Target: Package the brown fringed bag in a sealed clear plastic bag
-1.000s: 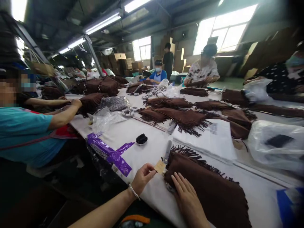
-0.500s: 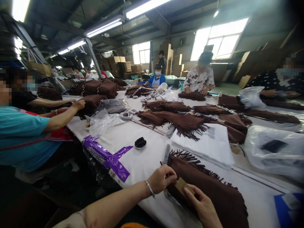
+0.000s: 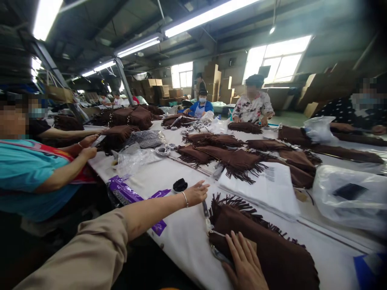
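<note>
A dark brown fringed bag lies on the white-covered table in front of me. My right hand rests flat on its near left part, fingers spread, over a tan tag that is partly hidden beneath them. A thin light string runs from the bag's metal ring toward the tag. My left hand, with a bracelet on the wrist, is stretched out above the table, its fingers apart and nothing seen in them. Just left of it sits a small round dish with black pieces.
White sheets lie beyond the bag, with more brown fringed bags behind. A clear plastic bag is at right, purple tape at the left table edge. Several people work around the table; one in teal sits left.
My left hand has left the tag and reached forward and left, near the black pieces. My right hand has opened from holding the tag and now lies flat over it on the bag.
</note>
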Demonstrator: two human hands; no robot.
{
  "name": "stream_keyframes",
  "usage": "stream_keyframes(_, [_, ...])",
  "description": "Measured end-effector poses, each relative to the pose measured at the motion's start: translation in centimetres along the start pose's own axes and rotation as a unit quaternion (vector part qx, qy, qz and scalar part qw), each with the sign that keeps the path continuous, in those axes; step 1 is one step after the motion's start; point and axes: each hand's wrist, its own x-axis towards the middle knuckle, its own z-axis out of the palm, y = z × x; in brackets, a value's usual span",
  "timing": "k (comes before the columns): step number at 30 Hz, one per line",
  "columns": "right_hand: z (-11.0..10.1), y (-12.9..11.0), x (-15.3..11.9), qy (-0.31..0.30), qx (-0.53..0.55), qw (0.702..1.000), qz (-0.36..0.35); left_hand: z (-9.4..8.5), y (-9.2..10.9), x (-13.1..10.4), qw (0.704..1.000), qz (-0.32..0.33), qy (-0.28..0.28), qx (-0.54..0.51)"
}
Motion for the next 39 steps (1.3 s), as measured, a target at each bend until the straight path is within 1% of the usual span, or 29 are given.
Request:
stream_keyframes(2, [0.0, 0.8, -0.7, 0.011, -0.003, 1.0, 0.002, -1.0, 0.5, -2.9, 0.998, -0.052, -0.026, -0.022])
stream_keyframes(4, [-0.1, 1.3, -1.1, 0.01, 0.005, 1.0, 0.005, -1.2, 1.7, -6.0, 0.989, -0.117, -0.065, -0.059])
stream_keyframes(6, [-0.3, 1.4, -1.1, -0.001, 0.016, 1.0, 0.008, -0.7, 3.8, -8.5, 0.969, -0.178, -0.12, -0.118])
stream_keyframes(7, [-0.4, 1.3, -1.0, -0.012, 0.023, 1.0, 0.015, -0.1, 5.1, -9.3, 0.954, -0.202, -0.153, -0.16])
stream_keyframes(8, [-0.6, 1.2, -0.8, -0.028, 0.031, 0.999, 0.026, 0.5, 6.4, -9.8, 0.935, -0.218, -0.187, -0.209])
stream_keyframes(10, [-1.2, 1.0, -0.1, -0.071, 0.05, 0.995, 0.054, 1.9, 8.9, -9.8, 0.888, -0.236, -0.237, -0.315])
stream_keyframes(12, [-2.1, 1.0, 0.8, -0.124, 0.07, 0.986, 0.082, 3.1, 10.9, -9.0, 0.844, -0.233, -0.258, -0.408])
stream_keyframes(13, [-2.5, 1.1, 1.3, -0.156, 0.08, 0.98, 0.093, 3.6, 11.6, -8.4, 0.812, -0.229, -0.262, -0.469])
stream_keyframes(14, [-3.0, 1.3, 1.8, -0.191, 0.09, 0.972, 0.101, 4.0, 12.2, -7.9, 0.765, -0.232, -0.263, -0.541])
stream_keyframes(15, [-3.3, 1.5, 2.2, -0.225, 0.099, 0.963, 0.109, 4.4, 12.8, -7.3, 0.701, -0.249, -0.252, -0.619])
stream_keyframes(16, [-3.6, 1.8, 2.6, -0.254, 0.107, 0.954, 0.117, 4.8, 13.4, -6.8, 0.625, -0.28, -0.229, -0.692])
stream_keyframes(17, [-3.8, 2.0, 3.0, -0.275, 0.112, 0.947, 0.123, 5.2, 14.0, -6.3, 0.551, -0.32, -0.193, -0.746])
stream_keyframes(18, [-3.9, 2.2, 3.3, -0.287, 0.115, 0.942, 0.127, 5.7, 14.8, -5.8, 0.494, -0.36, -0.15, -0.777])
stream_keyframes(19, [-3.9, 2.4, 3.5, -0.292, 0.117, 0.94, 0.13, 6.2, 15.6, -5.3, 0.464, -0.395, -0.104, -0.786])
stream_keyframes(20, [-3.8, 2.5, 3.8, -0.294, 0.119, 0.939, 0.132, 6.8, 16.6, -4.8, 0.45, -0.418, -0.061, -0.787])
stream_keyframes(23, [-3.5, 3.0, 4.1, -0.306, 0.133, 0.933, 0.131, 8.2, 19.4, -3.5, 0.438, -0.432, 0.031, -0.788])
stream_keyframes(24, [-3.5, 3.0, 4.1, -0.313, 0.14, 0.93, 0.13, 8.5, 20.0, -3.2, 0.433, -0.435, 0.052, -0.788])
stream_keyframes(26, [-3.6, 3.0, 3.7, -0.325, 0.148, 0.927, 0.117, 8.6, 20.7, -2.7, 0.428, -0.435, 0.066, -0.789])
stream_keyframes(28, [-3.8, 2.6, 2.9, -0.32, 0.138, 0.933, 0.09, 8.2, 20.4, -2.7, 0.433, -0.427, 0.053, -0.792])
stream_keyframes(29, [-3.9, 2.2, 2.4, -0.306, 0.123, 0.941, 0.078, 7.9, 20.1, -2.9, 0.436, -0.419, 0.04, -0.795])
stream_keyframes(31, [-3.9, 1.5, 1.5, -0.258, 0.081, 0.96, 0.069, 7.1, 19.1, -3.4, 0.453, -0.4, 0.01, -0.797])
stream_keyframes(33, [-3.5, 0.7, 0.8, -0.204, 0.04, 0.975, 0.078, 6.5, 18.1, -4.2, 0.474, -0.382, -0.018, -0.793])
stream_keyframes(34, [-3.3, 0.4, 0.5, -0.182, 0.023, 0.979, 0.084, 6.4, 17.6, -4.7, 0.479, -0.376, -0.029, -0.793])
stream_keyframes(35, [-3.0, 0.2, 0.4, -0.165, 0.008, 0.982, 0.087, 6.3, 17.1, -5.1, 0.474, -0.374, -0.036, -0.796])
stream_keyframes(36, [-2.7, 0.1, 0.4, -0.153, -0.006, 0.984, 0.088, 6.4, 16.6, -5.5, 0.46, -0.373, -0.04, -0.805])
stream_keyframes(39, [-1.9, 0.7, 0.8, -0.146, -0.031, 0.986, 0.077, 6.9, 15.4, -6.5, 0.389, -0.364, -0.045, -0.845])
